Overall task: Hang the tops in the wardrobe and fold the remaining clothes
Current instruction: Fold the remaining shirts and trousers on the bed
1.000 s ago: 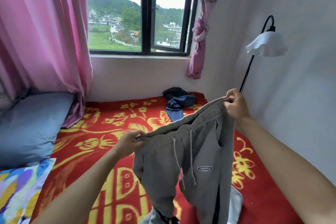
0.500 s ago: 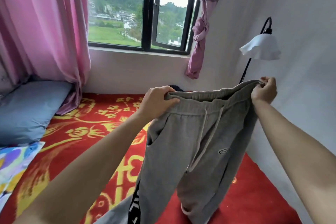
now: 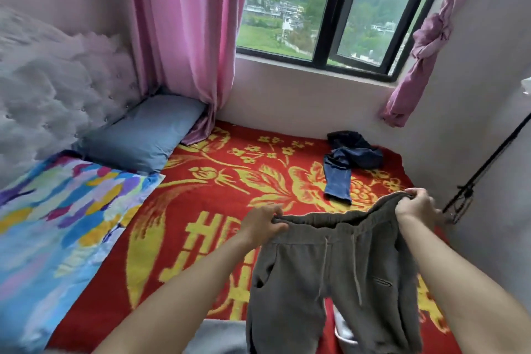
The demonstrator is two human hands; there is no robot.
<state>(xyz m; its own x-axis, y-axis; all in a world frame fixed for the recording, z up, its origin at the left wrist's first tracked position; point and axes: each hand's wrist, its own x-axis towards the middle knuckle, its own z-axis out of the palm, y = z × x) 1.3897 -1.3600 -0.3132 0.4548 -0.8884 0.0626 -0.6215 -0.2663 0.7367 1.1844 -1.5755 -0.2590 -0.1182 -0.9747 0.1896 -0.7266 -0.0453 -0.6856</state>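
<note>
The left grip (image 3: 263, 224) and right grip (image 3: 413, 205) are each pinching the waistband of the grey sweatpants (image 3: 324, 282), whose dangling legs are probably risking twisting or bunching when lowered onto the bed (image 3: 201, 210).

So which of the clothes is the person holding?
The grey sweatpants, gripped at the waistband by the left hand and right hand; the blue jeans lie crumpled and untouched on the red blanket.

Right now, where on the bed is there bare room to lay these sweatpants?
The red blanket is bare in the middle, between the colourful sheet, the blue pillow and the jeans. Crowded: the far right corner by the jeans, and the near edge, where white cloth lies under the sweatpants.
</note>
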